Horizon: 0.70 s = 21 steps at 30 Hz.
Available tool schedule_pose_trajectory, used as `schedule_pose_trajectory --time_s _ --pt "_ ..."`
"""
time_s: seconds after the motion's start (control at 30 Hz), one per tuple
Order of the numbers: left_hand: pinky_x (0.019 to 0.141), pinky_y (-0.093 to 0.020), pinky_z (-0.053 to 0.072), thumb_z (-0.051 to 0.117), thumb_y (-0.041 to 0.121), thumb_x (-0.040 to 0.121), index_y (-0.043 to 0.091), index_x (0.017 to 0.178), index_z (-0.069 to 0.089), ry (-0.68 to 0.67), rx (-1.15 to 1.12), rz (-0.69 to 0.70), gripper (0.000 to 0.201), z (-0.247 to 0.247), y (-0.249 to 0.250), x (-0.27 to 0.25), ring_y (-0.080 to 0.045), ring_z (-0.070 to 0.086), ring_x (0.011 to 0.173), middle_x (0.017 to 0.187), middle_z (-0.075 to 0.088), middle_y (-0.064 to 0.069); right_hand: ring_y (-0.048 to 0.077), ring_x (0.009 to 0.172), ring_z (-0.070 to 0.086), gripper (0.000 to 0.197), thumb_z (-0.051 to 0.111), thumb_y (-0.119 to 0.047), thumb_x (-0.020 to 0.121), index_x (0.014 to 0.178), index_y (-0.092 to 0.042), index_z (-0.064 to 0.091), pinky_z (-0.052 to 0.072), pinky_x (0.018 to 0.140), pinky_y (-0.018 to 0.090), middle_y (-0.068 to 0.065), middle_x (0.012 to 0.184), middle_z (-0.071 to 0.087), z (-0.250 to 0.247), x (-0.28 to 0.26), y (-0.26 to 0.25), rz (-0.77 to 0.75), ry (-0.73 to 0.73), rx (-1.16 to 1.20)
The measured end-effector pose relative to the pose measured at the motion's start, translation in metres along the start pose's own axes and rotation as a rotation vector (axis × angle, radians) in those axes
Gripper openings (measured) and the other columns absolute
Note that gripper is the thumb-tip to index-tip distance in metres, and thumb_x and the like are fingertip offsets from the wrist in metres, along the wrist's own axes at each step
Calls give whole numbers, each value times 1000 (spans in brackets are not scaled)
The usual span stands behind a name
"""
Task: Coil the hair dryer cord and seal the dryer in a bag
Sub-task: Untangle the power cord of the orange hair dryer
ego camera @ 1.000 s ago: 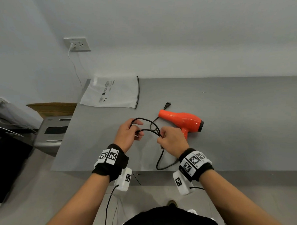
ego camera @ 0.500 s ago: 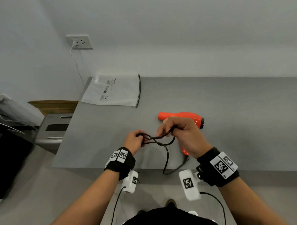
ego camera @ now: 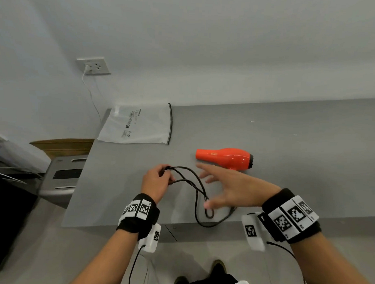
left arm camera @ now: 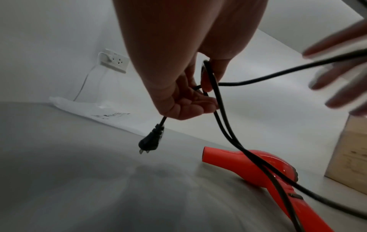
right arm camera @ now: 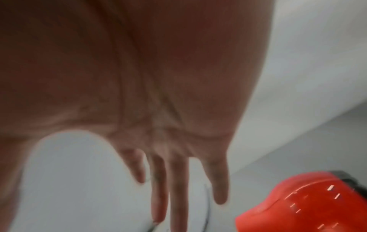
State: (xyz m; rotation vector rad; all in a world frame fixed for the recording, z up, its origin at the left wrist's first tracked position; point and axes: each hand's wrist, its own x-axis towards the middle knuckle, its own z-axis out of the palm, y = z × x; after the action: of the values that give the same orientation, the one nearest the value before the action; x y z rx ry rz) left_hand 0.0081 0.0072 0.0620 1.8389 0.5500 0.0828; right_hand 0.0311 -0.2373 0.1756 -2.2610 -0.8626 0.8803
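While the left hand (ego camera: 157, 181) grips thin black cord (ego camera: 193, 180) loops, the right hand (ego camera: 229, 188) spreads empty.

Left hand (ego camera: 157, 183) fisted (gripping); right hand (ego camera: 229, 190) fingers splayed, raised

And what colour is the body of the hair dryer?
Bright orange-red hair dryer body, with a black rear end; clearest in the head view.

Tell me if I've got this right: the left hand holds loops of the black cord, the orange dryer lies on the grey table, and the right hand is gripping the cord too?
Not quite. The right hand is open with fingers spread and grips nothing, as the head view shows. The rest stands: the left hand holds loops of the black cord, and the orange dryer lies on the grey table.
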Motion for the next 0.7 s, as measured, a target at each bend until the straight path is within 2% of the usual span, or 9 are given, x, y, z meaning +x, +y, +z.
schedule_pose_trajectory --time_s 0.07,0.13,0.23,0.3,0.37,0.43,0.5,0.57,0.7 --pt "81 -33 60 56 9 95 15 104 71 -35 21 37 18 2 4 -6 -19 72 77 75 75 -7 4 116 56 77 70 -49 86 151 -26 37 48 103 32 -11 133 56 1 15 -11 -40 217 46" --pt "79 -31 60 56 9 97 16 104 72 -99 3 86 19 7 11 -14 -16 72 75 80 75 -7 8 105 55 59 63 -46 92 141 -17 51 49 101 35 -2 127 60 13 36 -15 -20 375 -86" --pt "74 -26 60 55 9 98 17 106 74 -179 -6 164 22 16 17 -21 -13 73 80 90 76 -4 22 103 59 33 56 -37 97 118 -12 62 46 84 35 6 115 63 37 63 -13 79 427 -221" --pt "70 -28 60 53 10 100 19 102 74 -188 -38 147 23 17 18 -23 -16 73 77 81 76 -3 28 92 64 20 52 -30 99 92 -13 61 44 70 35 8 99 65 43 71 -10 140 466 -292" --pt "69 -31 59 51 14 103 21 96 73 -181 -85 91 24 12 16 -23 -19 71 73 72 74 -2 29 79 66 24 52 -26 99 79 -16 58 44 63 35 6 85 66 40 70 -5 146 484 -319" --pt "67 -30 55 46 16 105 18 96 72 -146 -121 19 27 3 12 -20 -20 70 71 71 72 -5 21 69 65 27 55 -25 98 74 -15 62 49 63 33 2 74 68 32 62 -3 60 429 -232" --pt "65 -30 52 42 13 105 14 96 71 -79 -154 -74 30 -9 4 -13 -21 66 68 73 70 -11 7 59 61 29 59 -24 97 70 -17 65 46 62 21 -4 67 68 19 47 -8 -43 386 -118" --pt "64 -30 50 41 13 104 11 96 70 -16 -197 -185 31 -24 -9 -6 -21 63 65 69 68 -9 3 52 56 24 61 -22 97 75 -19 70 39 58 13 -5 64 67 5 29 -14 -74 458 36" --pt "54 -23 47 41 13 103 9 93 65 80 -292 -387 26 -49 -37 6 -12 61 45 51 67 1 22 47 48 25 56 -16 100 86 -6 74 37 42 18 8 66 64 -29 -4 -14 -53 703 468"
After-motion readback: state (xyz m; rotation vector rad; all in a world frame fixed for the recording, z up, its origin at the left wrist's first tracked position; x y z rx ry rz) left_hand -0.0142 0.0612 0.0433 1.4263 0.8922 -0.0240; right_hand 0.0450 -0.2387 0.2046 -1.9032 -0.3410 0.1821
